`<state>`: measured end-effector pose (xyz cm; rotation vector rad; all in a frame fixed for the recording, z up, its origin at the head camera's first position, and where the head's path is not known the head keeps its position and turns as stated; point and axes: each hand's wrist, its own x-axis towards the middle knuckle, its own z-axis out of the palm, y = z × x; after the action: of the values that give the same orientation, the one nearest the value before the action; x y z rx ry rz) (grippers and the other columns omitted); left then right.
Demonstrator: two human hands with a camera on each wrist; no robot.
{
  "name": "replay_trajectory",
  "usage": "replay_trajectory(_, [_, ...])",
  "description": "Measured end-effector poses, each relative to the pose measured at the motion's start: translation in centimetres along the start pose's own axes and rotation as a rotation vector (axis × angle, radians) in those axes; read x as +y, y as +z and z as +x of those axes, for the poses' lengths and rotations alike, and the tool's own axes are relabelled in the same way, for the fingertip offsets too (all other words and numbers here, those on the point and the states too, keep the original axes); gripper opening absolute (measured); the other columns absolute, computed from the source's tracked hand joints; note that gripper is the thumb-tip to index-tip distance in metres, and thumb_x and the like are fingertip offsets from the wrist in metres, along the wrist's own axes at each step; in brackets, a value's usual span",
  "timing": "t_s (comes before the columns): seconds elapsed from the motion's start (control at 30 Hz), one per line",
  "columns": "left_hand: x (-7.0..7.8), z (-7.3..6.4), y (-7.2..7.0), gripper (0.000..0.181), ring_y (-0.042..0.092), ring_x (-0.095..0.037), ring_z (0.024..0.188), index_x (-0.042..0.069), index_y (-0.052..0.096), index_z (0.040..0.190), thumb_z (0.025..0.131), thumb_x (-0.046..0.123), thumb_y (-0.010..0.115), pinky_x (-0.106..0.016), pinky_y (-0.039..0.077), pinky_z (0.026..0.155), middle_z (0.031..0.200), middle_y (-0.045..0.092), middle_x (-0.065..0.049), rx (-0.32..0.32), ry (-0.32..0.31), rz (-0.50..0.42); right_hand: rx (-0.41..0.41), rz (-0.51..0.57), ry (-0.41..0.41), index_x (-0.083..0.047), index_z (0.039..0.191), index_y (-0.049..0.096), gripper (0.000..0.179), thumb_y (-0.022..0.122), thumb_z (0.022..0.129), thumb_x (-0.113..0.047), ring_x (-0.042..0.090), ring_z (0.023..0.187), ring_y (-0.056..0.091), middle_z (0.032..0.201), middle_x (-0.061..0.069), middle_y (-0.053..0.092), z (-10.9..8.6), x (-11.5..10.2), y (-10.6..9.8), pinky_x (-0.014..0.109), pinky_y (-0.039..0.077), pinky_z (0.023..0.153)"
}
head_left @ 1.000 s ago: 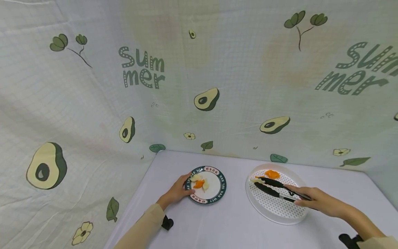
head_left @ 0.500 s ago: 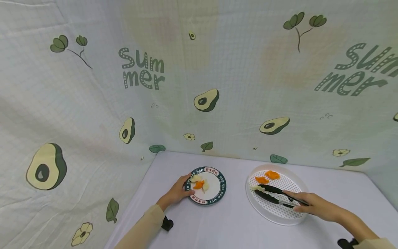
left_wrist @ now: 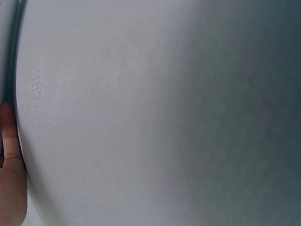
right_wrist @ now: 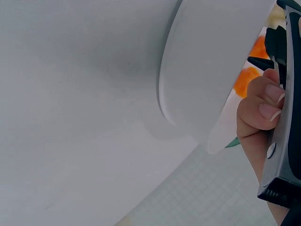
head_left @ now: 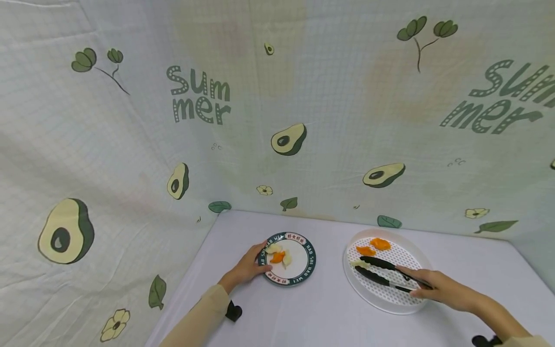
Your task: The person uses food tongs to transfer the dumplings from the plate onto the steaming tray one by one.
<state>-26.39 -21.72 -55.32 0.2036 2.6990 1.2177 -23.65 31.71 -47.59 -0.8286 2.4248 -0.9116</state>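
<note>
My left hand (head_left: 246, 265) grips the left rim of a round plate (head_left: 310, 260) with a dark green lettered border, thumb on the rim. On the plate lie two pale dumplings (head_left: 286, 259) and an orange dumpling (head_left: 277, 257). My right hand (head_left: 451, 287) holds black-tipped metal tongs (head_left: 374, 275) over a round white perforated tray (head_left: 409, 255). A pale dumpling (head_left: 358, 263) shows between the tong tips, partly hidden by them. Behind it on the tray are two orange dumplings (head_left: 380, 244). In the right wrist view, curled fingers (right_wrist: 267, 111) press the tong handle.
The white table (head_left: 323, 303) carries both dishes, with a gap between them. A cloth printed with avocados (head_left: 288, 140) hangs along the back and left edges. The tray's raised wall (head_left: 353, 284) rings its perforated base.
The tongs have shifted toward me over the tray with the pale dumpling at their tips, uncovering the second orange dumpling. My left hand and the plate look unchanged.
</note>
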Motion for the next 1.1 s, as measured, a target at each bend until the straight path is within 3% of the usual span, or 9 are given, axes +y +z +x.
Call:
replay_trajectory(0.13, [0.2, 0.0, -0.1, 0.085, 0.03, -0.042, 0.143, 0.01, 0.029, 0.157, 0.089, 0.029, 0.077, -0.058, 0.025, 0.116, 0.156, 0.033, -0.021, -0.002, 0.011, 0.002, 0.019, -0.007, -0.037, 0.007, 0.148, 0.038, 0.063, 0.063, 0.098, -0.021, 0.0, 0.1, 0.047, 0.135, 0.038, 0.048, -0.3, -0.2, -0.2, 0.018, 0.044, 0.072])
replay_trajectory(0.33, [0.0, 0.0, -0.1, 0.086, 0.029, -0.04, 0.144, 0.012, 0.028, 0.158, 0.09, 0.032, 0.076, -0.057, 0.024, 0.117, 0.157, 0.032, -0.02, -0.004, 0.009, 0.007, 0.077, -0.028, -0.093, 0.001, 0.151, 0.039, 0.059, 0.062, 0.099, -0.016, 0.002, 0.09, 0.047, 0.122, 0.022, 0.058, -0.9, -0.7, -0.3, 0.02, 0.04, 0.065])
replay_trajectory(0.43, [0.0, 0.0, -0.1, 0.086, 0.029, -0.04, 0.144, 0.012, 0.028, 0.158, 0.09, 0.032, 0.076, -0.057, 0.024, 0.117, 0.157, 0.032, -0.02, -0.005, 0.01, 0.013, 0.103, -0.048, -0.105, 0.0, 0.151, 0.039, 0.059, 0.062, 0.099, -0.018, 0.0, 0.094, 0.047, 0.13, 0.016, 0.056, -1.1, -1.2, -0.3, 0.019, 0.044, 0.069])
replay_trajectory(0.6, [0.1, 0.0, -0.2, 0.086, 0.029, -0.04, 0.144, 0.012, 0.028, 0.158, 0.09, 0.031, 0.076, -0.056, 0.023, 0.117, 0.157, 0.032, -0.019, -0.006, 0.011, 0.009, 0.14, -0.062, -0.145, 0.003, 0.15, 0.037, 0.06, 0.062, 0.099, -0.014, -0.001, 0.088, 0.047, 0.1, 0.0, 0.058, -1.2, -2.5, 0.2, 0.02, 0.04, 0.064])
replay_trajectory(0.7, [0.0, 0.1, -0.2, 0.085, 0.029, -0.041, 0.144, 0.011, 0.028, 0.158, 0.09, 0.031, 0.076, -0.057, 0.024, 0.116, 0.156, 0.033, -0.02, -0.004, 0.02, 0.001, 0.167, -0.051, -0.15, 0.007, 0.15, 0.035, 0.061, 0.062, 0.099, -0.011, 0.0, 0.077, 0.044, 0.082, -0.004, 0.045, -1.1, -3.5, 0.7, 0.023, 0.035, 0.057])
replay_trajectory(0.87, [-0.4, 0.2, -0.1, 0.086, 0.03, -0.041, 0.143, 0.011, 0.028, 0.158, 0.089, 0.032, 0.076, -0.057, 0.025, 0.116, 0.156, 0.033, -0.02, -0.011, 0.028, 0.007, 0.231, -0.068, -0.152, 0.01, 0.148, 0.036, 0.062, 0.064, 0.097, -0.012, -0.001, 0.068, 0.038, 0.075, -0.007, 0.038, -0.8, -5.0, 1.9, 0.024, 0.032, 0.054])
replay_trajectory(1.1, [-0.7, 0.3, -0.3, 0.087, 0.028, -0.039, 0.144, 0.012, 0.028, 0.158, 0.09, 0.034, 0.075, -0.056, 0.023, 0.117, 0.157, 0.033, -0.018, -0.026, 0.035, -0.005, 0.285, -0.054, -0.068, 0.008, 0.147, 0.04, 0.065, 0.067, 0.096, -0.021, -0.001, 0.066, 0.037, 0.073, -0.007, 0.038, 0.3, -7.9, 4.4, 0.021, 0.034, 0.051])
